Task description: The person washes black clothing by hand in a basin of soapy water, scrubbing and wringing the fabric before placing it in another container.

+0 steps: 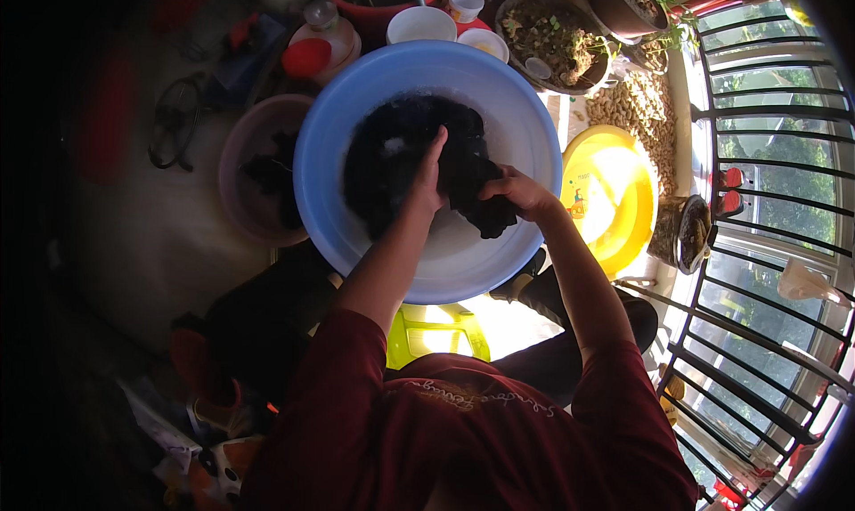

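A large blue basin (312, 190) in front of me holds whitish, sudsy water and soaked black cloth (383, 173). My right hand (521, 193) grips a bunched end of a black garment (481, 186) over the basin's right half, thumb on top. Against the left side of that bunch rests my left hand (431, 174), its thumb pointing away from me and its other fingers hidden behind the cloth; it appears to hold the garment too. More of the dark cloth lies in the water left of my hands. What kind of garment it is cannot be made out.
A pink basin (236, 177) with dark cloth stands left, a yellow basin (646, 204) right. Beyond are a white bowl (420, 26), a red lid (306, 58) and a planter (525, 21). A green stool (436, 337) is near me; window bars (770, 115) line the right.
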`<act>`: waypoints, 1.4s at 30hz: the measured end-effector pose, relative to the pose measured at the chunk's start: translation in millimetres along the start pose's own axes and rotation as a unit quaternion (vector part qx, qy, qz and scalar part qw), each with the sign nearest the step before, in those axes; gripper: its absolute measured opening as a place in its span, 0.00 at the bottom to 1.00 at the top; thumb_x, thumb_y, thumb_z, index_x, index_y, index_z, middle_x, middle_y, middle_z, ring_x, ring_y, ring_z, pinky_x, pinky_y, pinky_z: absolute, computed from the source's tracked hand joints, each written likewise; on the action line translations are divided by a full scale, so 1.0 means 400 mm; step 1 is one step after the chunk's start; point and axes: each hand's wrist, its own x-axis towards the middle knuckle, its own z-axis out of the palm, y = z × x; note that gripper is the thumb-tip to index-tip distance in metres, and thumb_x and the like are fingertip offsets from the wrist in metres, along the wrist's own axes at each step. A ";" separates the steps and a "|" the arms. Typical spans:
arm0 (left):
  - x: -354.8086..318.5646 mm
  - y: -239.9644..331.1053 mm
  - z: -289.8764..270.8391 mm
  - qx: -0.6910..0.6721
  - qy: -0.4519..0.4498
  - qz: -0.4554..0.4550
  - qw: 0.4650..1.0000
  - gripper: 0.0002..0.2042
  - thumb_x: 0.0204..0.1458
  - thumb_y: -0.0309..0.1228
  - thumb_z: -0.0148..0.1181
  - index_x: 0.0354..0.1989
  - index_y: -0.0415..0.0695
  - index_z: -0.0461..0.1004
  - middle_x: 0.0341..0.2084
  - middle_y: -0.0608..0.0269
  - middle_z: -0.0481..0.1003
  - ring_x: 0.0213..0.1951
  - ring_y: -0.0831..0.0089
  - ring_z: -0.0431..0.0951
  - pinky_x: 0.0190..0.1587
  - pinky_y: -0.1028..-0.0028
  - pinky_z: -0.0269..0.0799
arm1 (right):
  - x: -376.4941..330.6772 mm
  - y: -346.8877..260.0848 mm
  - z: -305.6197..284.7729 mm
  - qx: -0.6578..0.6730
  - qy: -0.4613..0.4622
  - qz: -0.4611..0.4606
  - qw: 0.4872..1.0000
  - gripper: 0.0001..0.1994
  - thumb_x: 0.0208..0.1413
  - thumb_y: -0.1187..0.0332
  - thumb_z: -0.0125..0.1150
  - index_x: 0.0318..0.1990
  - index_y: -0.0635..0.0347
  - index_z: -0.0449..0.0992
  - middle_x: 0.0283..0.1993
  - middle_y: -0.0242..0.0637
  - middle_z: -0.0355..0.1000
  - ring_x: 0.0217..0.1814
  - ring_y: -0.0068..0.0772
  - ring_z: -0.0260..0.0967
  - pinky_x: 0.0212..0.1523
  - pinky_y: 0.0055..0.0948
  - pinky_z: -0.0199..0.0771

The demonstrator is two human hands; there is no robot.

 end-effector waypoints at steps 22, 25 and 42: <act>0.128 -0.005 -0.261 0.015 0.164 0.019 0.986 0.25 0.51 0.46 0.57 0.53 0.43 0.69 0.49 0.55 0.72 0.51 0.56 0.70 0.52 0.54 0.65 | 0.164 0.172 0.006 -0.352 0.300 -0.170 0.870 0.19 0.38 0.75 0.60 0.43 0.52 0.77 0.43 0.43 0.71 0.44 0.48 0.71 0.45 0.42 0.71; 0.003 0.045 -0.088 -0.078 0.040 -0.013 0.996 0.22 0.52 0.50 0.54 0.47 0.49 0.72 0.43 0.59 0.75 0.41 0.61 0.76 0.43 0.69 0.71 | 0.024 0.034 0.153 -0.318 0.311 -0.303 0.843 0.12 0.38 0.78 0.59 0.33 0.53 0.79 0.43 0.40 0.71 0.44 0.47 0.69 0.43 0.38 0.72; -0.011 -0.029 -0.116 -0.046 0.145 0.175 0.973 0.15 0.45 0.30 0.53 0.42 0.40 0.73 0.40 0.59 0.74 0.43 0.65 0.74 0.49 0.68 0.69 | 0.162 0.108 0.113 -0.342 0.399 -0.244 0.815 0.15 0.42 0.56 0.61 0.35 0.55 0.74 0.39 0.42 0.68 0.38 0.51 0.70 0.38 0.45 0.71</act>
